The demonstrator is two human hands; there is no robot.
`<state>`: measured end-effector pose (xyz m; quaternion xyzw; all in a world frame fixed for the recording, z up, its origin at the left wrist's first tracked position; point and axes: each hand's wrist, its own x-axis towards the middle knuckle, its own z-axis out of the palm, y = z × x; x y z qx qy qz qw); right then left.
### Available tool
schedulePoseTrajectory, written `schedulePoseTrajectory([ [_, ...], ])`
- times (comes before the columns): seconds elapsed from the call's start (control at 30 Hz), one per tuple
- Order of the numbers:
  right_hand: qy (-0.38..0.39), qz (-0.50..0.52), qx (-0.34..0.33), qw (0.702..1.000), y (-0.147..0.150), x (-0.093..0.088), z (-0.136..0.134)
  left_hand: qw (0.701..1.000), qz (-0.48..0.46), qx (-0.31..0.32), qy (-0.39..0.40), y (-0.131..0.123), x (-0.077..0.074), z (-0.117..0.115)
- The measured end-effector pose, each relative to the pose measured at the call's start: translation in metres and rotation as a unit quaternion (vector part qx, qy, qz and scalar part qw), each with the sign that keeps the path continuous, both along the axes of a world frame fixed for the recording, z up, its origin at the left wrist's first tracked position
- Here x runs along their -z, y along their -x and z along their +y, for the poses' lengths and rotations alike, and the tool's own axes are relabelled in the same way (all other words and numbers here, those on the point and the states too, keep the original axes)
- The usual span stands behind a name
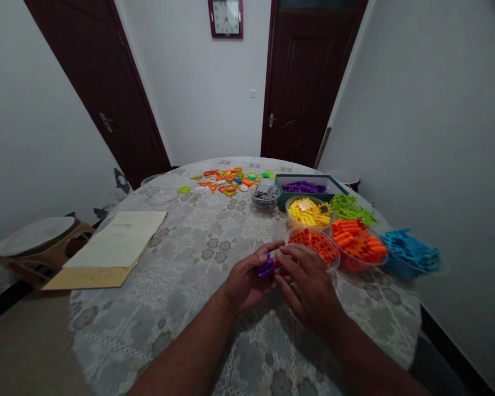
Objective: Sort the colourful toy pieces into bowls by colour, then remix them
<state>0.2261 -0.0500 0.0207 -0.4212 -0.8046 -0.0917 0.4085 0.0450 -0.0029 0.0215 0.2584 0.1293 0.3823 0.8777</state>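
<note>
My left hand [247, 280] holds purple plastic pieces [266, 266] between its thumb and fingers, palm turned up. Closed around a small red piece [277, 264] at the right end of the purple ones is my right hand [309, 283]; its fingers partly hide that piece. Both hands are close together over the table, just in front of a clear bowl of red-orange pieces [313, 245]. Beyond that bowl stands a bowl of yellow pieces [309, 212].
Right of the hands are bowls of orange pieces [357, 242] and blue pieces [410, 250], with green pieces [350, 208] behind. A box of purple pieces [304, 187], a bowl of grey pieces [265, 195] and scattered colourful pieces [230, 190] lie farther back. Paper [117, 239] lies left.
</note>
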Motion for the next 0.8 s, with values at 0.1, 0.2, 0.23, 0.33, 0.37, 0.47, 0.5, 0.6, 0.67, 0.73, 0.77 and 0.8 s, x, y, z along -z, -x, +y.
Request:
schedulePoseTrajectory([
  [0.1,0.006,0.003,-0.023,1.0,0.004,-0.002,-0.002,0.999,0.017,0.001,-0.038,-0.003,-0.001,-0.004],
  [0.2,0.019,0.021,-0.044,0.999,0.009,-0.003,-0.005,0.997,0.033,0.012,-0.064,-0.004,-0.002,-0.007],
  [0.23,0.025,0.028,-0.047,0.998,0.01,-0.003,-0.005,0.997,0.036,0.017,-0.073,-0.004,-0.003,-0.008],
  [0.33,0.038,0.053,-0.052,0.997,0.011,-0.004,-0.006,0.993,0.039,0.036,-0.104,-0.004,-0.003,-0.009],
  [0.37,0.038,0.059,-0.053,0.996,0.011,-0.005,-0.006,0.992,0.04,0.043,-0.113,-0.004,-0.003,-0.009],
  [0.47,0.037,0.072,-0.058,0.995,0.011,-0.008,-0.007,0.99,0.043,0.055,-0.126,-0.004,-0.003,-0.009],
  [0.5,0.039,0.073,-0.061,0.995,0.011,-0.008,-0.007,0.989,0.044,0.055,-0.128,-0.004,-0.003,-0.009],
  [0.6,0.031,0.087,-0.07,0.993,0.009,-0.008,-0.007,0.989,0.043,0.055,-0.131,-0.004,-0.001,-0.009],
  [0.67,0.015,0.111,-0.077,0.991,0.006,-0.008,-0.007,0.988,0.039,0.06,-0.134,-0.003,0.0,-0.008],
  [0.73,0.002,0.143,-0.066,0.988,-0.001,-0.012,-0.007,0.988,0.032,0.065,-0.133,-0.002,0.002,-0.006],
  [0.77,0.001,0.154,-0.051,0.987,-0.005,-0.016,-0.007,0.989,0.028,0.063,-0.133,-0.002,0.003,-0.005],
  [0.8,0.009,0.157,-0.031,0.987,-0.011,-0.022,-0.006,0.989,0.026,0.057,-0.133,-0.002,0.003,-0.004],
])
